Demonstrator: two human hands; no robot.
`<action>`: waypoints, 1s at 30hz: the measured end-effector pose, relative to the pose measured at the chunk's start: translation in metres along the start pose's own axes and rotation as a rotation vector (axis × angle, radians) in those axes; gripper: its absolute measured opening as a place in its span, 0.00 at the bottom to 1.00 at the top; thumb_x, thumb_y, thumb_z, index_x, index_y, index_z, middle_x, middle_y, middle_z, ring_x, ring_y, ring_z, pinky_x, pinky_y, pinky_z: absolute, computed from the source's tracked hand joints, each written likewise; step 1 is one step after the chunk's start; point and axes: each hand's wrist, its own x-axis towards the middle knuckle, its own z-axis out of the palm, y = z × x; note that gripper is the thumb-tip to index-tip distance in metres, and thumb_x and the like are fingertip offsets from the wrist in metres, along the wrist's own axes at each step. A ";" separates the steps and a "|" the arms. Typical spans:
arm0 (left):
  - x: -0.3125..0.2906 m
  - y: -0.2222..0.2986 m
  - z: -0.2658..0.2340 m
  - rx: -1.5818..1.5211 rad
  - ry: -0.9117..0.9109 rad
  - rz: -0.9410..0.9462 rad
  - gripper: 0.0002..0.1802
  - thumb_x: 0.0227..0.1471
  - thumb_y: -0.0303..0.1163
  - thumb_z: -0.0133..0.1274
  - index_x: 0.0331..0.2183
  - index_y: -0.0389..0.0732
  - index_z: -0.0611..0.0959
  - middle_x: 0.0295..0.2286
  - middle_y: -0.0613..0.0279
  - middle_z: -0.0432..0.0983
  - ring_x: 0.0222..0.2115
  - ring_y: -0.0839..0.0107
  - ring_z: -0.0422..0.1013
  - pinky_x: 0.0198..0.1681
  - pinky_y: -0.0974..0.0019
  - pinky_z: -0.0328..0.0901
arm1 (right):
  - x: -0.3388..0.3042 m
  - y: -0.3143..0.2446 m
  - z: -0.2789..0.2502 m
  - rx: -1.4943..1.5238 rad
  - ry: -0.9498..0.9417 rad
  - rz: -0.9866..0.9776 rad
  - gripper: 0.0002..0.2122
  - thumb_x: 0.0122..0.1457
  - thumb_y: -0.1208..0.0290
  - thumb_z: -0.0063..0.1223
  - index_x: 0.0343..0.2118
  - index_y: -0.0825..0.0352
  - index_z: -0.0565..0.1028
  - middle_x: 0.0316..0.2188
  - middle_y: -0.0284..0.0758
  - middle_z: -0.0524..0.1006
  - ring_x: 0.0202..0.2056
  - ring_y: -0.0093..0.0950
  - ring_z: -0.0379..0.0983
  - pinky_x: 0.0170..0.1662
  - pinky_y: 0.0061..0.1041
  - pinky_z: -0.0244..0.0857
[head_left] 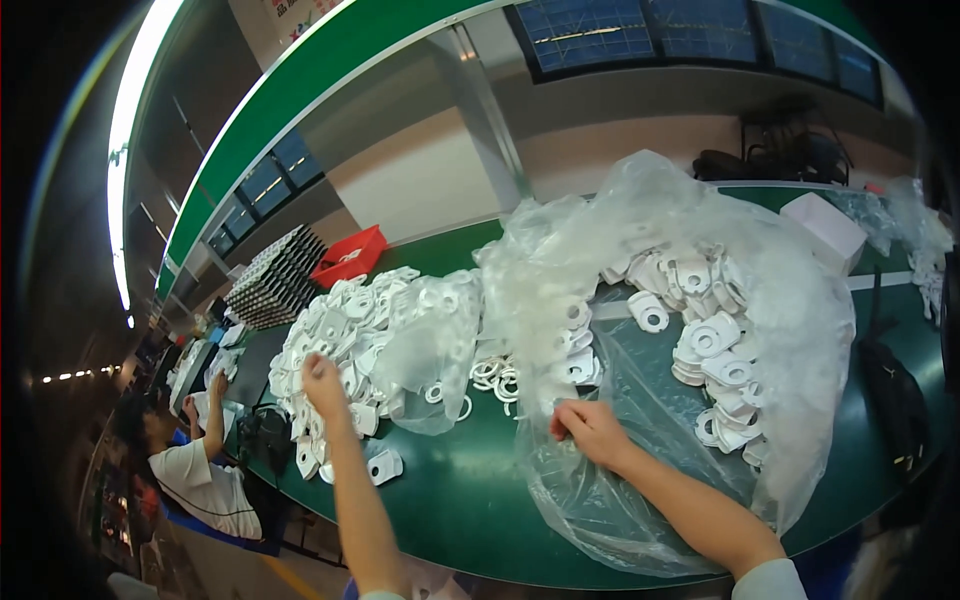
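Observation:
My left hand (322, 385) hovers over the left side of a big heap of white plastic parts (335, 320), flat pieces with a round hole. Its fingers are curled closed, and what they hold, if anything, is hidden. My right hand (592, 432) is over the near left part of a large clear plastic bag (640, 530), its fingers bent together. Whether they pinch the film or a small piece does not show. Inside the wide-open bag lie stacks of similar white parts (708, 340). Several white rings (495, 375) lie between heap and bag.
A red bin (350, 255) and a stack of black-and-white trays (275, 278) stand behind the heap. A white box (822, 232) sits at the back right, and a dark bag-like item (890, 395) at the right edge. Another person (205, 480) works at the left along the green table (470, 510).

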 end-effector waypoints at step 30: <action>-0.152 0.046 0.060 -0.003 -0.274 0.167 0.06 0.44 0.25 0.52 0.27 0.34 0.80 0.21 0.56 0.75 0.20 0.65 0.70 0.25 0.68 0.64 | 0.061 0.011 -0.107 -1.195 0.501 -0.006 0.12 0.39 0.72 0.60 0.28 0.68 0.71 0.32 0.44 0.70 0.38 0.43 0.68 0.40 0.37 0.63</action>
